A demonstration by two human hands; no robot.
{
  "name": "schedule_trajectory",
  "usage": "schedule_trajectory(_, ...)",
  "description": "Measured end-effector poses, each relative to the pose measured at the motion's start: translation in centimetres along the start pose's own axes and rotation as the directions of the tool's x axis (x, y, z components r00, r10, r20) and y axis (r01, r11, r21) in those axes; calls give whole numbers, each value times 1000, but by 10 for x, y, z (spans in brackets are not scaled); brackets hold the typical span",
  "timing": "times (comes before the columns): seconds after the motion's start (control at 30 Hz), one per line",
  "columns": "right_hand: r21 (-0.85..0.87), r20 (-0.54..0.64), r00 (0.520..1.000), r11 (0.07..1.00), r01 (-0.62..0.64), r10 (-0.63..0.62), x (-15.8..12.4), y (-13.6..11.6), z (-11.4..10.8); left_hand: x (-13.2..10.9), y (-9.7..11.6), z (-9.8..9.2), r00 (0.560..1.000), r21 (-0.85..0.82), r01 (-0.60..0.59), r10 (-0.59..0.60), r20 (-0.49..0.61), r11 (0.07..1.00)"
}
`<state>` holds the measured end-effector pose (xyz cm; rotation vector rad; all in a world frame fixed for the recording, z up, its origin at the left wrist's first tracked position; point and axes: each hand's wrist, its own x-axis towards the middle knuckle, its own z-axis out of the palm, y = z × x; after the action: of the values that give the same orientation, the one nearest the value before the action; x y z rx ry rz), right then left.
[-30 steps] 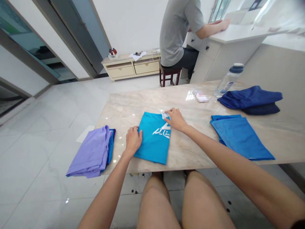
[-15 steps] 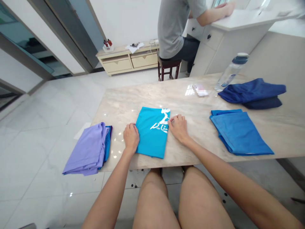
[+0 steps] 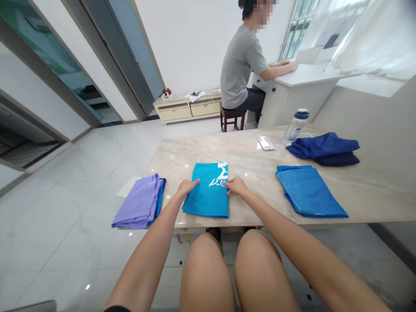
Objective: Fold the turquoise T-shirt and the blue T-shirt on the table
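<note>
One folded turquoise garment (image 3: pixel 206 199), white-lettered, flat on the marble-patterned table (image 3: pixel 201 149), between both hands. Left hand (image 3: pixel 186 187): nine o'clock edge, thumb laid over; grip cannot be told. Right hand (image 3: pixel 237 186): three o'clock edge, pinched between thumb and fingers. One folded lilac garment (image 3: pixel 139 201): farther out, nine o'clock.

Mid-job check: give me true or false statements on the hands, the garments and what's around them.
1. The left hand and right hand both touch the folded turquoise garment. True.
2. The folded lavender garment is on the person's right. False: the folded lavender garment is on the left.
3. The clear water bottle lies on its side. False: it stands with its cap on.
4. The smartphone lies on the table. True.
5. A seated person wears a grey top. True.
</note>
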<state>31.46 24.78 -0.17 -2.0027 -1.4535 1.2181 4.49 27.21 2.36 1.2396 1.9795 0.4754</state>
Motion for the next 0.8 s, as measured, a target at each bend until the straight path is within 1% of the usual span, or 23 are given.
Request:
schedule_trajectory(0.1, 28, -19, 999, 999, -28, 28, 14, 4, 7, 10, -6, 3, 993, -104, 16, -4, 117, 994)
schedule_trajectory(0.2, 142, -8, 1000, 990, -16, 17, 21, 13, 12, 14, -19, 5, 978, -217, 28, 18, 208, 976)
schedule_trajectory(0.3, 290, 34, 996, 955, 69, -82, 16, 19, 4, 10, -28, 2, 966, -362, 53, 44, 255, 931)
schedule_trajectory(0.37, 353, 19, 982, 920, 168, -186, 7, 17, -8, 0, -28, -4, 965, -477, 55, 77, 252, 877)
schedule_trajectory(0.43, 377, -26, 951, 879, 294, -307, -6, 9, -24, -16, -20, -13, 969, -567, 6, 134, 206, 824)
schedule_trajectory(0.53, 319, -105, 884, 826, 464, -456, -30, -15, -55, -48, 3, -35, 967, -634, -119, 233, 101, 764)
schedule_trajectory(0.67, 179, -246, 793, 778, 602, -557, -76, -62, -103, -102, 44, -75, 945, -670, -264, 324, -38, 693)
schedule_trajectory(0.73, 131, -306, 733, 736, 664, -607, -103, -86, -127, -131, 64, -97, 925, -668, -345, 361, -122, 660)
schedule_trajectory(0.8, 73, -370, 651, 678, 732, -663, -129, -108, -148, -159, 81, -118, 890, -650, -438, 401, -216, 621)
